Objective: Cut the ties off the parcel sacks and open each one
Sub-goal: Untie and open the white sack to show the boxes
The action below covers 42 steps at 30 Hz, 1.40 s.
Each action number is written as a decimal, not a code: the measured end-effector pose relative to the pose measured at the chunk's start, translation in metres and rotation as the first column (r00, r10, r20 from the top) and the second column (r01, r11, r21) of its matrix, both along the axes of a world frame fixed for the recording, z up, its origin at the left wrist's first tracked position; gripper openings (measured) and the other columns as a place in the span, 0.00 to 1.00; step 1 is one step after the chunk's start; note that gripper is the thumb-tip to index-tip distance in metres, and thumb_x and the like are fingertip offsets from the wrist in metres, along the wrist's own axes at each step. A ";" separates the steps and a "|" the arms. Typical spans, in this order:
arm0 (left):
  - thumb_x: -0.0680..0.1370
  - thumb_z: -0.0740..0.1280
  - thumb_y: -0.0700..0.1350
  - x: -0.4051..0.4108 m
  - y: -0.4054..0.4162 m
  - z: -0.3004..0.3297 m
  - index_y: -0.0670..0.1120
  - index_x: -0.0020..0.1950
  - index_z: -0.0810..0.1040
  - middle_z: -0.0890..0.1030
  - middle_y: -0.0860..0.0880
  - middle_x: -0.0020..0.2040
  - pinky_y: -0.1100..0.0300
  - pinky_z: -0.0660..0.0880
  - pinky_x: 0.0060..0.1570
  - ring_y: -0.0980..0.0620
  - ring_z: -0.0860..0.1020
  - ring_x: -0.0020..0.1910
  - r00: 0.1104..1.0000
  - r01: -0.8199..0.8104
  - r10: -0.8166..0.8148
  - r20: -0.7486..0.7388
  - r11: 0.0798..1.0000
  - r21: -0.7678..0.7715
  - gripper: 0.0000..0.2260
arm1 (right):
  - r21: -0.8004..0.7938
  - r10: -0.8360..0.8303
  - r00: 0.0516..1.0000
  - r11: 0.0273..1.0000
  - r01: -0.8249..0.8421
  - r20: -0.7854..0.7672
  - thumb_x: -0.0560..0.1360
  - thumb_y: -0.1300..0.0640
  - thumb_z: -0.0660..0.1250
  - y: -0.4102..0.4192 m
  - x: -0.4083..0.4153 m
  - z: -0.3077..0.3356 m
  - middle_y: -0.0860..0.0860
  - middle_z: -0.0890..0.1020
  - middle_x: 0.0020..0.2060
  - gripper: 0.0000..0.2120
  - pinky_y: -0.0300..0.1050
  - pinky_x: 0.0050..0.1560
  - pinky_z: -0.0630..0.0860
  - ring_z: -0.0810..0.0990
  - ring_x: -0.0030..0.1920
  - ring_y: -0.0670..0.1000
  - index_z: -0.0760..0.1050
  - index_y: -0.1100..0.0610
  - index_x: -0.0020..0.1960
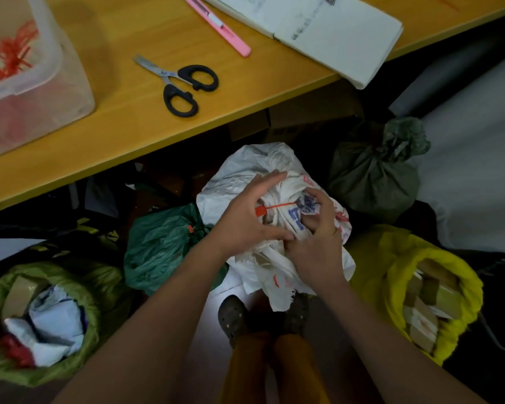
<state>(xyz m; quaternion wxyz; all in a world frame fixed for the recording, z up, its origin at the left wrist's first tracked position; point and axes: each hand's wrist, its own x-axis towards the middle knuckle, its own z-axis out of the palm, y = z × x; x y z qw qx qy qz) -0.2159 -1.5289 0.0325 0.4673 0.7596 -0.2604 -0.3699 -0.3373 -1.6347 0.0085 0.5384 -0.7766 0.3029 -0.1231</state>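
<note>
– Yellow-topped table (123,123) across the upper half of the frame, dim floor below it. How are the hands placed?

– Both are on one white sack (245,173) at frame centre. The left hand (245,220) wraps its gathered neck, fingers curled round the bunched plastic. The right hand (315,237) pinches the neck from the other side, fingertips dug into the folds. One orange tie (270,207) runs round the neck between them, uncut.

– How many sacks altogether?

– Five. Beside the white one, two are tied shut: one green sack (158,252) just left of it with an orange tie at its knot, and one grey-green sack (373,173) at the upper right. Two stand open: one olive sack (70,275) at lower left showing parcels, one bright yellow sack (391,252) at lower right showing boxes.

– And on the table?

– One pair of black-handled scissors (181,83), lying open. One pink utility knife (216,23) above them. One open notebook (333,33) at the upper right. One clear plastic bin (27,71) at the upper left holding red ties, too tangled to count.
</note>
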 end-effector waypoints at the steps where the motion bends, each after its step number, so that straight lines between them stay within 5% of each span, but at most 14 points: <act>1: 0.63 0.81 0.45 0.001 0.000 -0.001 0.58 0.74 0.65 0.62 0.60 0.75 0.78 0.59 0.63 0.78 0.55 0.67 1.000 -0.003 0.003 -0.021 1.000 -0.018 0.43 | 0.019 0.000 1.000 1.000 0.000 0.006 0.67 0.66 0.75 -0.002 0.000 0.001 0.41 0.84 0.38 0.36 0.24 0.39 0.70 0.81 0.42 0.35 0.64 0.48 0.68; 4: 0.65 0.80 0.43 0.004 0.002 -0.003 0.63 0.71 0.65 0.64 0.66 0.71 0.72 0.64 0.65 0.73 0.60 0.69 0.996 -0.014 0.010 -0.089 0.999 -0.045 0.41 | 0.074 -0.002 1.000 0.997 0.002 0.009 0.67 0.64 0.75 -0.003 0.000 0.005 0.39 0.84 0.38 0.35 0.24 0.40 0.71 0.81 0.42 0.35 0.64 0.46 0.68; 9: 0.66 0.79 0.43 0.014 0.008 -0.005 0.62 0.69 0.69 0.68 0.58 0.72 0.54 0.69 0.68 0.59 0.68 0.70 0.965 -0.028 0.005 -0.263 0.996 -0.085 0.36 | 0.192 0.013 1.000 0.981 -0.014 0.006 0.68 0.62 0.76 -0.006 0.002 0.012 0.40 0.85 0.40 0.34 0.28 0.39 0.74 0.83 0.41 0.39 0.65 0.42 0.66; 15: 0.71 0.74 0.41 0.024 0.010 -0.010 0.64 0.67 0.69 0.70 0.59 0.70 0.56 0.69 0.68 0.61 0.69 0.68 0.964 -0.026 0.008 -0.264 0.997 -0.067 0.30 | 0.328 0.122 0.992 0.937 -0.119 0.012 0.70 0.68 0.73 -0.013 0.004 0.022 0.45 0.85 0.47 0.37 0.46 0.45 0.81 0.85 0.46 0.48 0.62 0.43 0.70; 20: 0.74 0.72 0.40 0.027 0.014 -0.009 0.62 0.69 0.69 0.73 0.57 0.68 0.62 0.71 0.64 0.59 0.72 0.66 0.963 -0.038 0.023 -0.268 0.998 -0.052 0.28 | 0.408 0.290 0.956 0.868 -0.283 0.046 0.74 0.68 0.69 -0.023 0.007 0.027 0.54 0.75 0.68 0.46 0.55 0.59 0.78 0.81 0.59 0.51 0.49 0.34 0.75; 24: 0.74 0.70 0.36 0.023 0.015 -0.010 0.57 0.68 0.71 0.76 0.56 0.64 0.68 0.73 0.56 0.63 0.77 0.58 0.954 -0.077 0.055 -0.296 0.995 -0.063 0.27 | 0.408 0.346 0.938 0.860 -0.307 -0.022 0.74 0.67 0.70 -0.026 0.007 0.018 0.48 0.83 0.57 0.47 0.47 0.55 0.80 0.83 0.56 0.47 0.49 0.32 0.75; 29: 0.76 0.67 0.32 0.015 0.020 -0.016 0.46 0.67 0.74 0.81 0.47 0.53 0.64 0.76 0.52 0.57 0.80 0.52 0.920 -0.192 0.163 -0.355 0.980 -0.047 0.21 | 0.256 0.243 0.963 0.944 -0.208 -0.115 0.68 0.68 0.75 -0.016 0.014 0.005 0.41 0.83 0.45 0.34 0.24 0.45 0.73 0.80 0.47 0.32 0.68 0.50 0.70; 32: 0.76 0.67 0.33 0.012 0.023 -0.016 0.46 0.63 0.76 0.83 0.46 0.51 0.65 0.77 0.49 0.56 0.81 0.50 0.909 -0.254 0.217 -0.355 0.966 -0.059 0.18 | 0.250 0.175 0.972 0.959 -0.132 -0.160 0.66 0.70 0.75 -0.013 0.022 -0.002 0.41 0.81 0.42 0.26 0.25 0.38 0.73 0.80 0.39 0.31 0.73 0.53 0.59; 35: 0.75 0.69 0.35 0.010 0.022 -0.014 0.51 0.62 0.76 0.83 0.57 0.45 0.68 0.76 0.44 0.62 0.81 0.47 0.908 -0.267 0.224 -0.354 0.961 -0.075 0.19 | 0.212 0.162 0.967 0.970 -0.119 -0.199 0.65 0.68 0.76 -0.014 0.029 -0.008 0.46 0.83 0.41 0.22 0.26 0.38 0.74 0.79 0.36 0.34 0.76 0.59 0.57; 39: 0.67 0.77 0.35 0.010 0.024 -0.016 0.56 0.67 0.72 0.80 0.55 0.59 0.67 0.76 0.50 0.60 0.78 0.57 0.899 -0.194 0.151 -0.411 0.979 -0.064 0.33 | 0.172 0.163 0.962 0.977 -0.126 -0.221 0.63 0.64 0.79 -0.018 0.033 -0.008 0.39 0.81 0.36 0.22 0.26 0.34 0.72 0.80 0.34 0.33 0.74 0.55 0.52; 42: 0.67 0.77 0.36 0.010 0.026 -0.017 0.56 0.69 0.70 0.78 0.57 0.58 0.67 0.76 0.51 0.64 0.78 0.56 0.916 -0.145 0.133 -0.379 0.989 -0.004 0.35 | 0.218 0.173 0.960 0.968 -0.124 -0.221 0.62 0.67 0.79 -0.017 0.030 -0.008 0.34 0.80 0.29 0.24 0.25 0.33 0.72 0.80 0.34 0.31 0.71 0.50 0.49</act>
